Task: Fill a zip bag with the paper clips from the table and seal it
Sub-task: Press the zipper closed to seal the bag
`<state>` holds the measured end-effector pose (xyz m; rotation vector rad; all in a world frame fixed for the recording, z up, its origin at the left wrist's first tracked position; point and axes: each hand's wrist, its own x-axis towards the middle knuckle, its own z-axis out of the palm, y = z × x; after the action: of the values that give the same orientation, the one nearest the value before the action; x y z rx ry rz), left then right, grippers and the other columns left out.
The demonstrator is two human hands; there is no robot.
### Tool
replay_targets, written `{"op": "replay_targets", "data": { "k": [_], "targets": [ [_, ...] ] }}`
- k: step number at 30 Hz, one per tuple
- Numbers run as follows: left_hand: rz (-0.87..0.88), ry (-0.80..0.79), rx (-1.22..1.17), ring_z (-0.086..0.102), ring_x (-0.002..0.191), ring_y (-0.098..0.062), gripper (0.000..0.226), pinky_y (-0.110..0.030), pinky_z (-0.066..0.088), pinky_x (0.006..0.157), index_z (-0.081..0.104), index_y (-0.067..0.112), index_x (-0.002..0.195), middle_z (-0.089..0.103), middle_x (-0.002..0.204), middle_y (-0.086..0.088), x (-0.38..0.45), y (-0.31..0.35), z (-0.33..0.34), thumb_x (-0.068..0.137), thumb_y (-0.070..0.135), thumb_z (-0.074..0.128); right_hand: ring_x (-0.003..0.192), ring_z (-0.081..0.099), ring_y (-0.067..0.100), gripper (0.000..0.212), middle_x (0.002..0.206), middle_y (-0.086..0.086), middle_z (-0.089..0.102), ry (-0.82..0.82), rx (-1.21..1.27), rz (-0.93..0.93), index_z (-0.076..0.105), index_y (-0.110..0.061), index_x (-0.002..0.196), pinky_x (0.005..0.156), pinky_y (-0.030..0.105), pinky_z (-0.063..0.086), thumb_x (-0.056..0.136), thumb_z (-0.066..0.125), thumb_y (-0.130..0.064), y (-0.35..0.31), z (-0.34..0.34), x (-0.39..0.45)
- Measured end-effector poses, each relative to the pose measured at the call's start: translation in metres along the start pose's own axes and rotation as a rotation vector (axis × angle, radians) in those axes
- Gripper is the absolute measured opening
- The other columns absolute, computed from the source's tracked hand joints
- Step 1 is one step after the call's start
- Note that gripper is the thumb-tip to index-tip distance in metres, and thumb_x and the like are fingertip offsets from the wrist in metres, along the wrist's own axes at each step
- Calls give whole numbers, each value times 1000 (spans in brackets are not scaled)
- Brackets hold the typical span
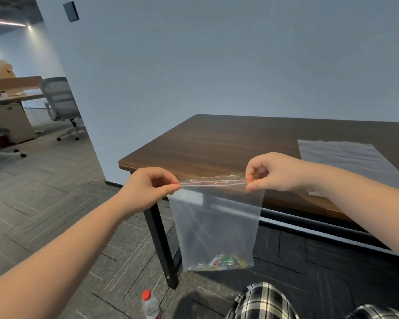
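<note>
Bottle [151, 306] cut off, clips [219, 263] blurry

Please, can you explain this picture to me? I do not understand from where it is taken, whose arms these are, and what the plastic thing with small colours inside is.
There is no machine here. The one picture comes from a camera worn on a person's head, looking forward and down, so the two bare arms belong to that person. The left hand and the right hand each pinch one top corner of a clear zip bag, which hangs in the air in front of the table. At its bottom lie the coloured paper clips. The strip at the top looks stretched between the hands; whether it is fully sealed I cannot tell. On the table lies a second flat clear bag. On the floor stands a bottle with a red cap.
</note>
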<state>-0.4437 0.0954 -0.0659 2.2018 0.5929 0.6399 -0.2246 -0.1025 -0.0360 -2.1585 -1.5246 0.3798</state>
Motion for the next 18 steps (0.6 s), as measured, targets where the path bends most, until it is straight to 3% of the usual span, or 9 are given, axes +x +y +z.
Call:
{"op": "replay_targets", "data": {
  "k": [2, 5, 8, 11, 15, 18],
  "targets": [
    [24, 30, -47, 61, 63, -5, 18, -18, 52, 68, 67, 24, 83, 66, 62, 13, 1, 4, 8, 78, 10, 77, 80, 63, 9, 26, 83, -4, 75, -53, 35, 31, 56, -33, 96, 77, 25, 46, 79, 72, -23, -1, -6, -3],
    [45, 59, -85, 65, 70, -12, 21, -30, 57, 76, 69, 26, 85, 70, 72, 5, 4, 16, 23, 75, 12, 80, 94, 63, 3, 58, 90, -10, 74, -116, 19, 49, 45, -40, 126, 86, 21, 43, 76, 75, -37, -8, -7, -5],
    [59, 81, -59, 63, 64, -1, 14, -21, 53, 66, 72, 24, 72, 71, 65, 12, 6, 29, 39, 74, 14, 82, 102, 59, -1, 68, 97, -15, 72, -62, 30, 13, 49, -35, 130, 91, 21, 40, 69, 77, -49, -23, 0, -2],
    [56, 73, -59, 59, 56, 4, 13, -15, 46, 60, 73, 24, 68, 68, 59, 19, 10, 40, 49, 74, 15, 81, 97, 61, 3, 60, 98, -11, 71, 5, 95, -23, 58, -30, 124, 90, 23, 46, 69, 78, -46, -36, 8, 4],
    [61, 85, -89, 59, 58, 2, 14, -11, 46, 58, 73, 24, 67, 71, 65, 10, 13, 53, 50, 74, 15, 80, 77, 60, 2, 26, 86, -10, 69, 92, 116, -75, 75, -21, 97, 75, 18, 47, 74, 77, -35, -43, 6, 9],
    [44, 84, -139, 63, 65, -7, 10, -24, 53, 65, 75, 22, 68, 76, 74, -2, 13, 57, 47, 73, 17, 81, 71, 59, 1, 13, 76, -12, 68, 140, 160, -79, 77, -20, 83, 68, 14, 46, 76, 75, -31, -42, 6, 11]
  ]
}}
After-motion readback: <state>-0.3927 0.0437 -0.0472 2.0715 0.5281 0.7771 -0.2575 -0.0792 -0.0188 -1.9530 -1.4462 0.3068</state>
